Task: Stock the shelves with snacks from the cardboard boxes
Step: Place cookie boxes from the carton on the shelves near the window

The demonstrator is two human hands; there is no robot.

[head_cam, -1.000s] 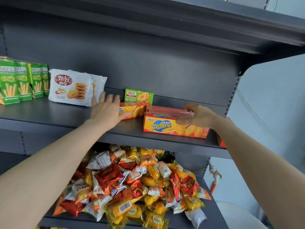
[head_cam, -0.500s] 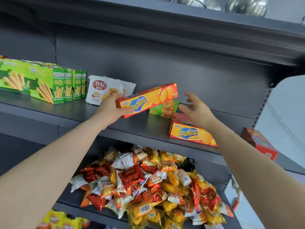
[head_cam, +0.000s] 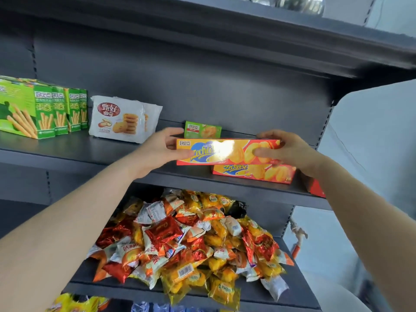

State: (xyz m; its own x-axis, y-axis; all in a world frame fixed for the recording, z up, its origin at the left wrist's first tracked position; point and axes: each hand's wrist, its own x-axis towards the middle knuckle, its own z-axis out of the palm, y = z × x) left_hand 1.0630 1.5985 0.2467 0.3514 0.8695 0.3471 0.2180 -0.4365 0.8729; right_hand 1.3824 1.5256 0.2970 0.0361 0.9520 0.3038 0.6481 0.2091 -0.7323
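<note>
Here, both the left hand [head_cam: 155, 152] and right hand [head_cam: 290, 149] grip a long, glossy orange-red cardboard cracker box [head_cam: 227, 152] by its ends, level above the dark grey metal shelf [head_cam: 94, 152], over a matching flat box [head_cam: 254, 173].

Glossy cardboard box [head_cam: 227, 152], matt metal shelf [head_cam: 90, 152]

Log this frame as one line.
left hand: grips Zecheese box | right hand: grips same | second box: on shelf

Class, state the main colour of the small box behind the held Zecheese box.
Green; the small box shows best in the head view.
</note>
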